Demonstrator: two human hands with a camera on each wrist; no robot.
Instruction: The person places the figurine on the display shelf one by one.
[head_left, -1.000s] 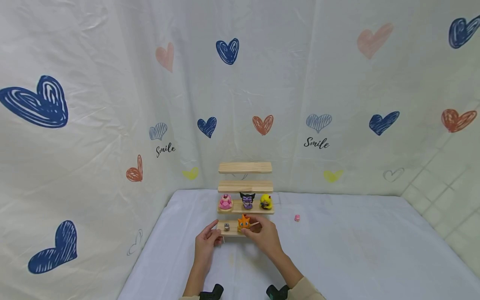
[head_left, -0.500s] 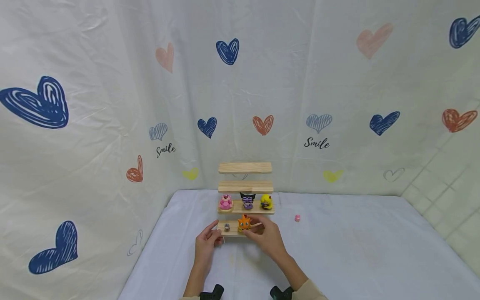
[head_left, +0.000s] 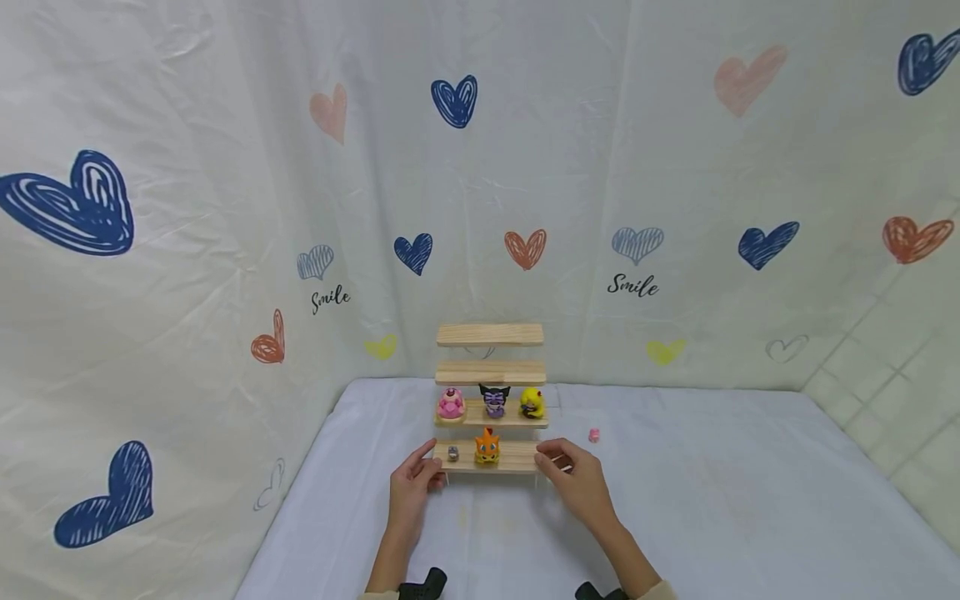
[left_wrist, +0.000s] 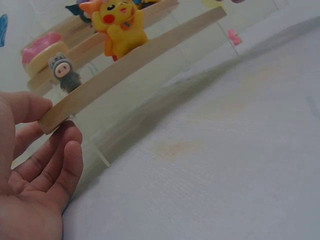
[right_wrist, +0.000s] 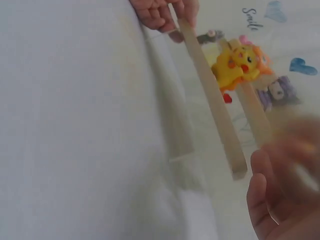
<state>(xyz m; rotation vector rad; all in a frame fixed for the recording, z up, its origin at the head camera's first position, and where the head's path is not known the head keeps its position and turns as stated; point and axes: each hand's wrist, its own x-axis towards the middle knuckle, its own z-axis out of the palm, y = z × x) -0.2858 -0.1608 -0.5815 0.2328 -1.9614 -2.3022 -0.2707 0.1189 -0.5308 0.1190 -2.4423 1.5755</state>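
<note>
On the lowest board of the tiered wooden shelf (head_left: pixel 517 457) stand a small grey figurine (head_left: pixel 453 454) at the left and a yellow figurine in an orange hood (head_left: pixel 487 451) near the middle. My left hand (head_left: pixel 409 492) holds that board's left end; in the left wrist view the thumb lies on top and the other fingers are below. Just off the board's right end is my right hand (head_left: pixel 585 485), fingers loosely bent around nothing. One board higher sit a pink figurine (head_left: pixel 451 405), a black-and-purple one (head_left: pixel 494 402) and a yellow one (head_left: pixel 532 403).
A tiny pink piece (head_left: pixel 594 435) lies on the white tablecloth (head_left: pixel 712 483) right of the shelf. Behind stands a white curtain (head_left: pixel 570 167) printed with hearts. The shelf's two upper boards (head_left: pixel 491 335) carry nothing visible.
My right hand has let go of the yellow figurine in the orange hood and moved right, to the board's right end. The figurine stays upright; my left hand keeps its place.
</note>
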